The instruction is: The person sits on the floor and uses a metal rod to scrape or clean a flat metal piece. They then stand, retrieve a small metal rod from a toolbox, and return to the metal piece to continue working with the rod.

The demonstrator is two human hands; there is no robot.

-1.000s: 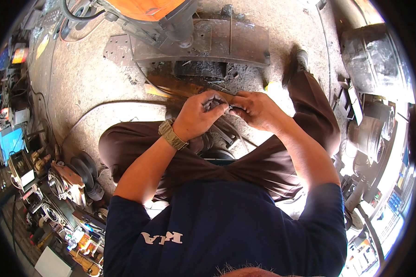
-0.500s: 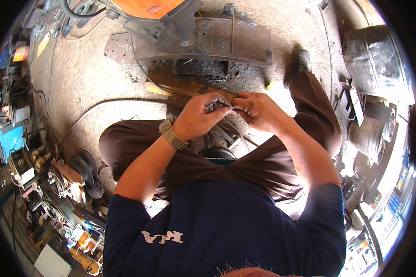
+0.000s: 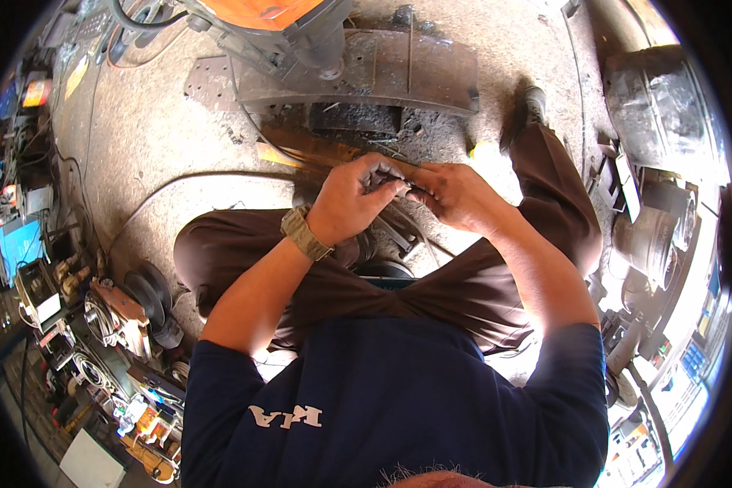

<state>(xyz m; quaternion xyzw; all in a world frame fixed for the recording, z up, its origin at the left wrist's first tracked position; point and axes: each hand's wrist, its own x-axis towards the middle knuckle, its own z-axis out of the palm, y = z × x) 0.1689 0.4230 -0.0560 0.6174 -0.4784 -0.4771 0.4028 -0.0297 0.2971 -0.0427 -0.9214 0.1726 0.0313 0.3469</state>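
My left hand (image 3: pixel 356 199), with a watch (image 3: pixel 302 234) on a woven strap at its wrist, is closed with thumb and fingertips pinched together. Against it, my right hand (image 3: pixel 457 195) is closed too, its fingers bent toward the left thumb. Between the fingertips there seems to be something small and dark, too little of it showing to name. Both hands are smudged dark and sit in front of my bent legs. Just beyond them, a flat rusty bar (image 3: pixel 313 150) with a yellowish end lies on the floor.
Ahead stands an orange and grey machine (image 3: pixel 301 37) by a wide steel plate (image 3: pixel 366 69) with a thin rod across it. A cable (image 3: pixel 195 177) curves over the floor. Tools and coils crowd the left, near a blue box (image 3: pixel 21 248). A large metal drum (image 3: pixel 663 106) stands at right.
My left hand's fingers have shifted slightly up and its thumb has drawn back a little from the right fingertips. The right hand has turned a little, and its fingers are lower.
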